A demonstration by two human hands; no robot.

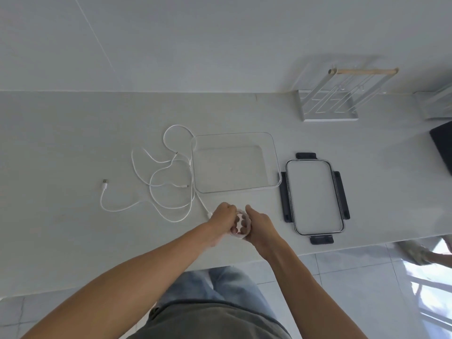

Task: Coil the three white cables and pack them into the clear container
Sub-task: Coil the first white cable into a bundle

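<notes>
Both hands (241, 222) grip coiled cable (243, 222) btwn them.

I'm seeing a small white coiled cable (242, 223) near the table edge, loose white cables (168, 184) sprawling left of the empty clear rectangular plastic container (275, 152).

The table (73, 143) has a smooth, matt pale-grey top. At its centre the container (274, 157) is clear, glossy plastic, and at 3 o'clock from it the lid (315, 199) has a see-through panel edged with matt black plastic clips. The cables (168, 192) at 9 o'clock look like smooth white plastic; one plug (105, 181) has a metal tip. At 1 o'clock the rack (327, 104) is white painted metal with a bare wooden handle (364, 71). The floor (342, 277) at 5 o'clock is glossy tile.
</notes>
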